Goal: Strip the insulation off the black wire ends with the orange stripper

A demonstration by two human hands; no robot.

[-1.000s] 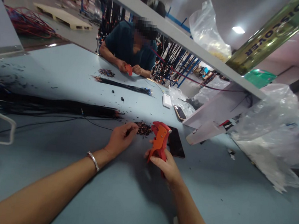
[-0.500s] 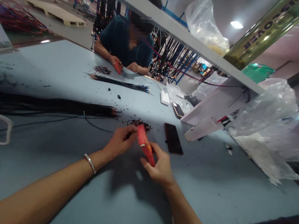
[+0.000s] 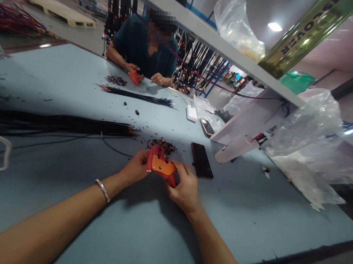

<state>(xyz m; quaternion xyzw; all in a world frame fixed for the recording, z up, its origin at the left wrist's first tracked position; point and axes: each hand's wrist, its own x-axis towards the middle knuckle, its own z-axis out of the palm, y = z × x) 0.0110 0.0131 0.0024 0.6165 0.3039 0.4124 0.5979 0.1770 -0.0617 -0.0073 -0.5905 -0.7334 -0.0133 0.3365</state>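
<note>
Red-and-orange pistol-shaped tool (image 3: 160, 165), gripped in the right hand (image 3: 185, 188) above the near middle of the light blue desk (image 3: 121, 239) and aimed left. Partly behind the tool's head, the left hand (image 3: 136, 168) with bent fingers and hidden tips; cannot tell whether gripping anything. Around the left wrist, a shiny silver-coloured metal bracelet (image 3: 102, 190). Running across the desk from the left as far as the left hand, a thin black wire (image 3: 112, 147). Just beyond the tool, a loose pile of small black and copper-coloured scraps (image 3: 166, 146); to the right of the pile, a flat black smartphone (image 3: 202, 160) with a reddish edge. Along the left, a long, thick bundle of black wires (image 3: 54, 122). Farther off, a smaller bundle of black wires (image 3: 139, 97), blue-tipped at the right end. On the far side, a person in a dark blue shirt (image 3: 132, 39), holding a red tool (image 3: 134, 77).
</note>
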